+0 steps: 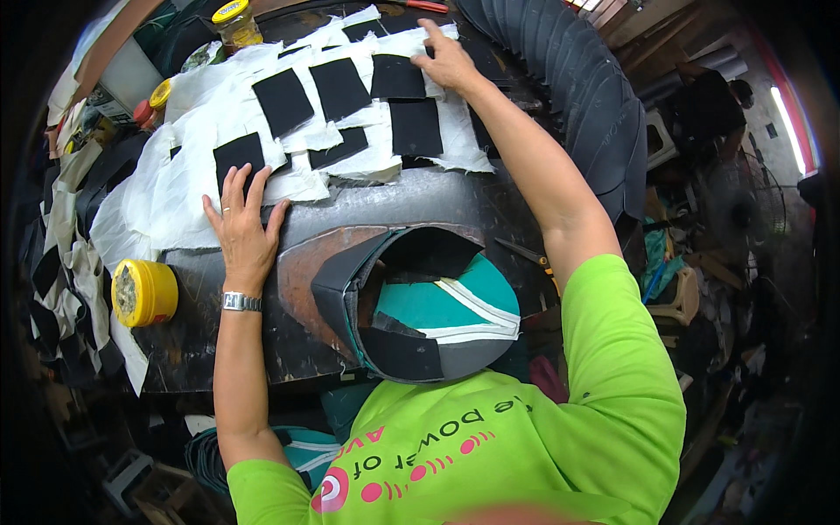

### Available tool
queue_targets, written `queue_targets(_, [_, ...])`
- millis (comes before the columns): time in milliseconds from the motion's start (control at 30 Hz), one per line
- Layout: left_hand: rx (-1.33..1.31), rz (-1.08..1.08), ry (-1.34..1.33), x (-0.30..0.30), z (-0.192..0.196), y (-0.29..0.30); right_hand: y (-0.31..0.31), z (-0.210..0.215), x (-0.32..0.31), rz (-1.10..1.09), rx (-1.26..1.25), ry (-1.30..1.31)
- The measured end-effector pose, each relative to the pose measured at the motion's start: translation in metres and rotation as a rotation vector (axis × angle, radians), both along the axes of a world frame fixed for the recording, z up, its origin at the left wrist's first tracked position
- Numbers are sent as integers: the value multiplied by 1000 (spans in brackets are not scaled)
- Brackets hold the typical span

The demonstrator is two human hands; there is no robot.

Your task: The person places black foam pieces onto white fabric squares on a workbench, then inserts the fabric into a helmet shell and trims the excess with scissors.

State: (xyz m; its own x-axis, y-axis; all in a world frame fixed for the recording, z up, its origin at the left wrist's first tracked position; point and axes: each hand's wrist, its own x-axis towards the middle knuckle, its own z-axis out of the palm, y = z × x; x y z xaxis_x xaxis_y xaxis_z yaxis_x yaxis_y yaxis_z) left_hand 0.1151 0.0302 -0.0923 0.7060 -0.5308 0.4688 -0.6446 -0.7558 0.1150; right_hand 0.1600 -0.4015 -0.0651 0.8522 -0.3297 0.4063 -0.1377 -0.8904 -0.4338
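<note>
White frayed cloth (pixel 201 114) lies in overlapping pieces across the dark table, with several black rectangular patches (pixel 283 101) on it. My left hand (pixel 243 236) rests with fingers spread on the cloth's near edge, its fingertips on a black patch (pixel 238 154). Stretched to the far right corner of the cloth, my right hand (pixel 448 63) has its index finger extended and thumb apart, and nothing shows in its grasp. Close to my body stands a curved, hollow black and teal panel piece (pixel 446 302) with white trim, touched by neither hand.
A yellow tub (pixel 144 293) stands at the table's left, and a yellow-lidded jar (pixel 236 26) at the far side. Scissors (pixel 525 254) lie right of the panel piece. Stacked dark curved panels (pixel 582 96) line the right edge. Fabric strips (pixel 83 236) hang at left.
</note>
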Motion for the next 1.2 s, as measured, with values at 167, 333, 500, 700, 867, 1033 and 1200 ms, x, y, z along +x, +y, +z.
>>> queue_targets(167, [-33, 24, -10, 0, 1, -1, 9, -3, 15, 94, 195, 50])
queue_targets(333, [-118, 46, 98, 1, -1, -2, -13, 6, 29, 21, 480, -342])
queue_targets(500, [-113, 49, 108, 1, -1, -3, -39, 6, 34, -117, 612, -533])
queue_targets(700, [-50, 67, 28, 0, 0, -4, -35, 1, 22, -45, 595, -330])
queue_targets(867, [-61, 19, -54, 1, -2, -1, -15, 5, 7, 8, 285, -336])
queue_targets(1033, [-4, 29, -121, 2, 0, -3, -11, 16, 3, 95, 695, -436])
queue_targets(1200, [-10, -144, -110, 0, 11, -10, -32, 44, -15, 105, 639, -201])
